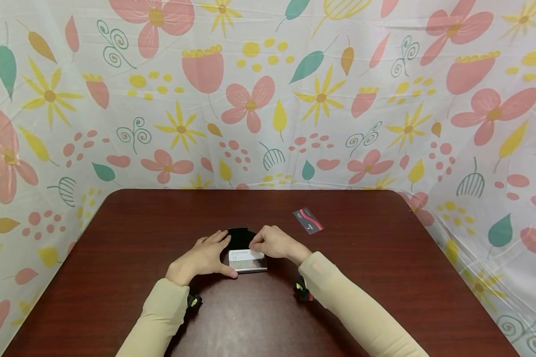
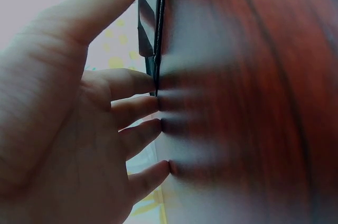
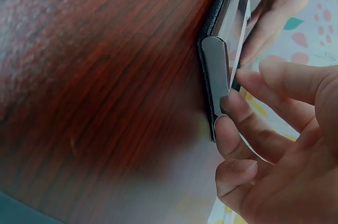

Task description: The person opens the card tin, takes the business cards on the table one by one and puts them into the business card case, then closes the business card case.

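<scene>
A business card case (image 1: 250,270) with a dark cover lies on the table, its black lid (image 1: 238,239) folded back. A white business card (image 1: 240,255) sits at its top. My left hand (image 1: 204,258) spreads along the case's left side, the thumb on the front corner and the index finger at the lid. In the left wrist view, the other fingertips (image 2: 165,167) rest on the tabletop, fairly straight. My right hand (image 1: 274,243) pinches the card's upper right corner. In the right wrist view, fingers (image 3: 248,84) meet the card's edge beside the case's silvery end (image 3: 215,71).
A dark card with a pink stripe (image 1: 308,220) lies on the brown wooden table (image 1: 362,277), to the right and behind the case. A floral cloth (image 1: 268,99) hangs behind the table. Both wrists wear dark straps (image 1: 301,288).
</scene>
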A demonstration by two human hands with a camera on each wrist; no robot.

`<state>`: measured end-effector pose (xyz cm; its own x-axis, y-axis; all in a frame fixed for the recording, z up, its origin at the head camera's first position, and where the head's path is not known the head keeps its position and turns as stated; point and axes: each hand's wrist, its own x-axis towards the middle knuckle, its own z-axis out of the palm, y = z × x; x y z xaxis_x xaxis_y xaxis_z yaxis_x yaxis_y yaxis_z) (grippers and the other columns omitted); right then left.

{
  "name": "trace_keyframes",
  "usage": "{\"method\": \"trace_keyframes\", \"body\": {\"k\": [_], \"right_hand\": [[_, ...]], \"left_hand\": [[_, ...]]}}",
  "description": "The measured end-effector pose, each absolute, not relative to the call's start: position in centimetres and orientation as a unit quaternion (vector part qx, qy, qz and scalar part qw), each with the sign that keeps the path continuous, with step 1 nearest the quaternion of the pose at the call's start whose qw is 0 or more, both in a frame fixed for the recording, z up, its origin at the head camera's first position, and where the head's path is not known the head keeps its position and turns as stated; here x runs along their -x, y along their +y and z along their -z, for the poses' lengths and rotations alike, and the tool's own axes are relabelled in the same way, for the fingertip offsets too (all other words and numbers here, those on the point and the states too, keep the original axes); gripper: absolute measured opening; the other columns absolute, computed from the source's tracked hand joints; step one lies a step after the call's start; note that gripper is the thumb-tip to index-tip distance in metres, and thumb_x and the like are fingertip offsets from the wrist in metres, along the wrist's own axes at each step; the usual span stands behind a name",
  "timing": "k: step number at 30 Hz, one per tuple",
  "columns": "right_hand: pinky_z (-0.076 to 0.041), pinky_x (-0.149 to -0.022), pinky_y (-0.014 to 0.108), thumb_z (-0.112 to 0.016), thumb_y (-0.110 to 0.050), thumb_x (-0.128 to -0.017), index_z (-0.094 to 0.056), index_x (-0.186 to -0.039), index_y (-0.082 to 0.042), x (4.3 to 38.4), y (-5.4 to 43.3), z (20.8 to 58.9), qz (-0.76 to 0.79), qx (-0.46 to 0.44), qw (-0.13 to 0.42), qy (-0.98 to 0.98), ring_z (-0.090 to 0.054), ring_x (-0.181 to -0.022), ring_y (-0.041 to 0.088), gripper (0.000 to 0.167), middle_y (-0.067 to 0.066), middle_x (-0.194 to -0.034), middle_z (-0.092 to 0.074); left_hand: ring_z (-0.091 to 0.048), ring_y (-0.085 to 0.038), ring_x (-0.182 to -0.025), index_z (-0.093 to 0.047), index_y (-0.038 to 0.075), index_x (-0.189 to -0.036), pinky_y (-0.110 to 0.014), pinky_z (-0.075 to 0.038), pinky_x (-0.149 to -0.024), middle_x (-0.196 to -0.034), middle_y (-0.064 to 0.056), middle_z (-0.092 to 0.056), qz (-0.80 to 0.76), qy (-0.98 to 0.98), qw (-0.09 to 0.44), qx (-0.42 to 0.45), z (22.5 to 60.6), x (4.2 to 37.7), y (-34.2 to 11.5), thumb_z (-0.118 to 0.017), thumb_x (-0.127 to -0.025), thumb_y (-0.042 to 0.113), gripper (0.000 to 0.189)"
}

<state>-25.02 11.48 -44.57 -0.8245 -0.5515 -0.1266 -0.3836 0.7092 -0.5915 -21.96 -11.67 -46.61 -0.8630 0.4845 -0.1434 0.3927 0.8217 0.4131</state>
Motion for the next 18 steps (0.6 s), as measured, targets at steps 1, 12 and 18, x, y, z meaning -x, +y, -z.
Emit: {"method": "trace_keyframes", "body": {"k": [1,12,18], "right_hand": [[-0.052,-0.074,0.027,-0.065,-0.015,-0.095,-0.079,-0.102,-0.012,25.0,11.5,44.5,0.285,0.255,0.149,0.912,-0.063,-0.092,0.009,0.017,-0.004,-0.098,-0.073],[-0.049,-0.076,0.032,-0.061,-0.014,-0.097,-0.077,-0.107,-0.01,24.7,13.0,43.4,0.283,0.271,0.136,0.91,-0.061,-0.092,0.011,0.019,-0.001,-0.105,-0.071],[-0.048,-0.072,0.032,-0.066,-0.012,-0.094,-0.076,-0.102,-0.01,24.5,15.0,42.8,0.266,0.285,0.116,0.913,-0.057,-0.083,0.012,0.014,-0.007,-0.095,-0.07]], "left_hand": [[-0.018,-0.031,-0.146,-0.036,0.0,-0.15,-0.053,-0.017,-0.113,-0.158,-0.016,-0.026,-0.188,0.947,0.122,-0.232,46.6,22.0,-11.7,-0.08,-0.07,0.06,0.109],[-0.017,-0.03,-0.147,-0.036,0.001,-0.15,-0.053,-0.017,-0.113,-0.158,-0.015,-0.025,-0.186,0.948,0.125,-0.227,46.7,22.0,-11.7,-0.08,-0.07,0.061,0.11],[-0.017,-0.03,-0.147,-0.036,0.002,-0.15,-0.054,-0.017,-0.113,-0.158,-0.014,-0.025,-0.191,0.947,0.126,-0.227,46.6,21.9,-11.7,-0.08,-0.07,0.06,0.109]]}}
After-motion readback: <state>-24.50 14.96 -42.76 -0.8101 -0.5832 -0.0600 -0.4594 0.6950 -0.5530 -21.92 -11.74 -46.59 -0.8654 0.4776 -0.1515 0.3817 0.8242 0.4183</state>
